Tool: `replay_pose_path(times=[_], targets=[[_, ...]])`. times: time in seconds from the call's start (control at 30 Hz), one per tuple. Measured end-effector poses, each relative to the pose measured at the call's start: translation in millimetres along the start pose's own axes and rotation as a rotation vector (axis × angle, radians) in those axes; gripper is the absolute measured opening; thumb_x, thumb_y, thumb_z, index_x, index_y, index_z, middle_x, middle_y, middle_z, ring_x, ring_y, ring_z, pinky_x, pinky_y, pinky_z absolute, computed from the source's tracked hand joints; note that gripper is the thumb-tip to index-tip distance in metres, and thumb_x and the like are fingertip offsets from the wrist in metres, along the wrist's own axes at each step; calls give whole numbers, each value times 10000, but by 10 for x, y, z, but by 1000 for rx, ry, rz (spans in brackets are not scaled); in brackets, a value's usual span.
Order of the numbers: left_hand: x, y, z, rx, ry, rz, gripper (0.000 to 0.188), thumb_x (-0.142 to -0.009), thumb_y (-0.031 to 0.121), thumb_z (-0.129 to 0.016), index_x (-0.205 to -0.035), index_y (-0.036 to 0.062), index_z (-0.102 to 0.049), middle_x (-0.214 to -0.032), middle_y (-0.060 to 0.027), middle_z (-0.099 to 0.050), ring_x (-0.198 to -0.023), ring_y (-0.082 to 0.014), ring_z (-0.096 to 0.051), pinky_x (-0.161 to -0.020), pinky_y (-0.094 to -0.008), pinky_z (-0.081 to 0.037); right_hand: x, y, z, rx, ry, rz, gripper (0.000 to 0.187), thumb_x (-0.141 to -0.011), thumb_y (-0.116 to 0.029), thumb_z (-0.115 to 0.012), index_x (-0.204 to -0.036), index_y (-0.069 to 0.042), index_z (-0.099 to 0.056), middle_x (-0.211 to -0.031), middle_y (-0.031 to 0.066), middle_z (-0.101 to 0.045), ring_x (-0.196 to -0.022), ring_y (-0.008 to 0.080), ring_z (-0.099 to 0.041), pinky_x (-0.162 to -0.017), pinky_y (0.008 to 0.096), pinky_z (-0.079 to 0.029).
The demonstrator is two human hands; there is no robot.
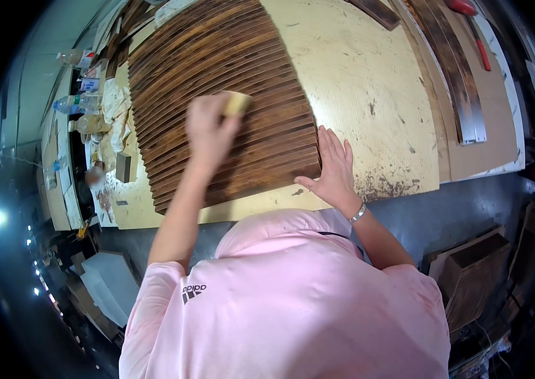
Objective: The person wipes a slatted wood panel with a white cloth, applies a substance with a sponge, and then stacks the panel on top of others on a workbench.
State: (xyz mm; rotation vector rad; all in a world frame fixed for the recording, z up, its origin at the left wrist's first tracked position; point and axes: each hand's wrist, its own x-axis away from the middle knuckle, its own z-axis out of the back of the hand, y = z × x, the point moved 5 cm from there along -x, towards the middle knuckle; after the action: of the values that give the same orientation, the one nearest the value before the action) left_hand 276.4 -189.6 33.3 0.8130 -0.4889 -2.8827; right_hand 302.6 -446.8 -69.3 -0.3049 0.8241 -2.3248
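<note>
A dark brown slatted wooden panel [229, 136], with many parallel ridges, lies flat on the pale yellow board. Over its middle, my left hand [207, 123] is closed around a small yellow block [237, 104], perhaps a sponge or sanding pad; blur hides its exact kind. The block's underside is on or just above the slats. At the panel's near right corner my right hand [332, 165] rests with fingers stretched and thumb spread. Its inner side touches the panel's edge, and it holds nothing.
The stained yellow board [368, 82] extends to the right. Brown wooden strips [447, 60] and a red-handled tool [479, 44] lie farther right. Plastic bottles [81, 104], a white cloth [116, 110] and a small wood block [126, 168] stand along the left. A dark box [473, 268] sits lower right.
</note>
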Motion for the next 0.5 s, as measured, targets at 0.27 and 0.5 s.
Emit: replay_pose_path(times=[0.27, 0.5], targets=[[-442, -337, -308, -125, -105, 199, 287, -818, 64, -740, -1100, 75, -693, -1023, -125, -620, -977, -276, -607, -827, -397, -517, -104, 36, 30, -55, -35, 42, 1318, -631, -554, -867, -1577, 23, -154, -1580, 208, -333, -1481, 340, -298, -1212, 538, -148], [-632, 105, -748, 1, -216, -82, 283, -817, 86, -746, -1095, 84, -696, -990, -119, -625, -958, -272, -600, -857, -399, -504, -97, 46, 18, -81, 15, 85, 1310, -629, -600, -842, -1576, 14, -176, -1593, 186, -338, -1473, 334, -325, -1197, 544, -173]])
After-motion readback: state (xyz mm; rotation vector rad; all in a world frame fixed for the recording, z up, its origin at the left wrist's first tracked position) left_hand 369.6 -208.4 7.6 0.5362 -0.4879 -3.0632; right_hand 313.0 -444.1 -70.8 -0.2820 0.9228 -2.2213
